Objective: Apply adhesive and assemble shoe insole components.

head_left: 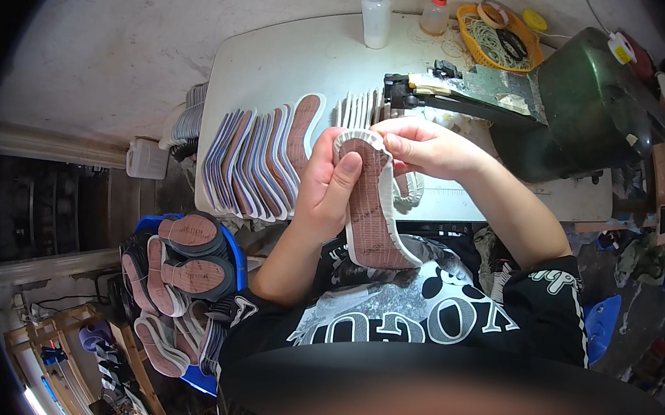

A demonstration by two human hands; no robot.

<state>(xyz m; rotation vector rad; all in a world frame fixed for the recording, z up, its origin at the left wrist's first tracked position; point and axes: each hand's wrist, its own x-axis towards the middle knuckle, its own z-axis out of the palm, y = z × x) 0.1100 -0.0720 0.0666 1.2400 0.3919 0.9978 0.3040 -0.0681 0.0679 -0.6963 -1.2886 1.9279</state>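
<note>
In front of my chest is a reddish-brown insole (pixel 371 219) with a white edge, gathered in small pleats around its upper end. My left hand (pixel 328 179) is wrapped round its left side, thumb lying on the brown face. At the upper right rim, my right hand (pixel 425 147) pinches the white edging between thumb and fingers. Part of another pleated piece (pixel 408 189) shows on the table just behind the held one. To the left, a leaning row of similar insoles (pixel 261 166) lies on the tabletop, and more white-edged pieces (pixel 357 108) stand behind my hands.
A green machine (pixel 586 111) with a projecting arm (pixel 469 93) occupies the table's right side. At the back are a white bottle (pixel 376 21), a red-tipped bottle (pixel 435 17) and an orange basket (pixel 537 55). A blue bin (pixel 242 256) of soles stands at lower left.
</note>
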